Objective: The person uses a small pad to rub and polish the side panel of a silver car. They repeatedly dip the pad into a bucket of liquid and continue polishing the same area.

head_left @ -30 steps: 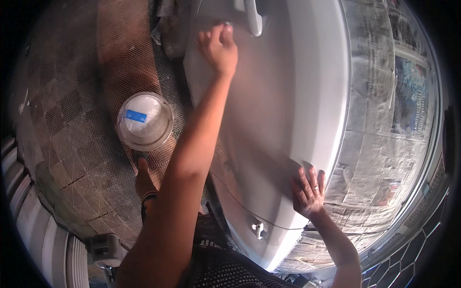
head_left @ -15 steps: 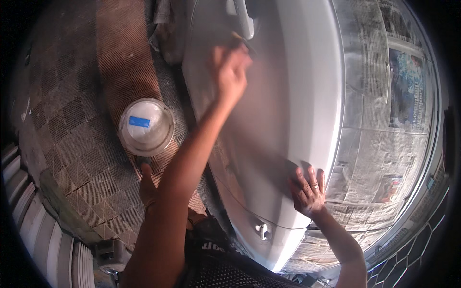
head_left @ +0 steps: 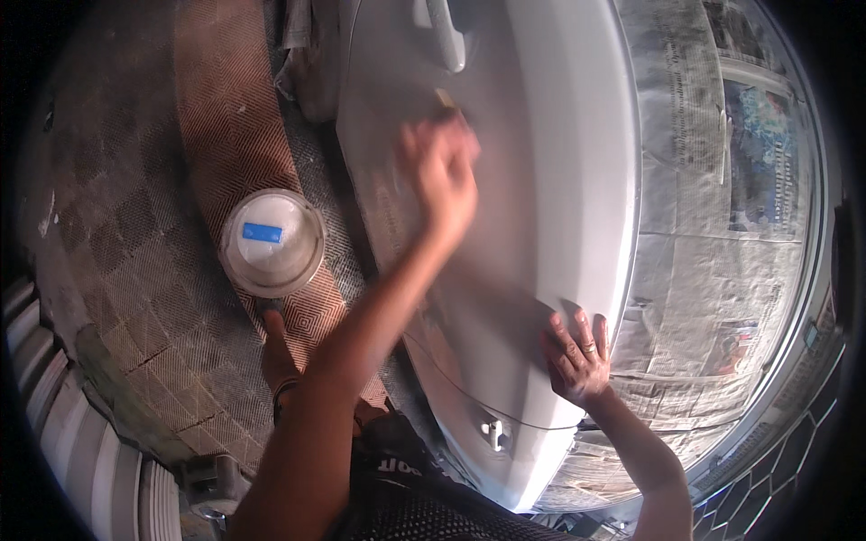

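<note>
Pad (head_left: 443,96) at left fingers (head_left: 463,142), grip too blurred to tell, probably wants flat, even pressure, lighter near handle (head_left: 445,38) ahead of them; right fingers (head_left: 588,339) spread on panel (head_left: 582,180).

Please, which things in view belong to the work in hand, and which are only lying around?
Belonging to the work:
car door, with the right hand resting on it
small blurred thing in the left hand
round tub with blue strip, probably
newspaper sheets, probably

Apparently only around:
patterned floor runner
ridged pale panels, lower left
</note>
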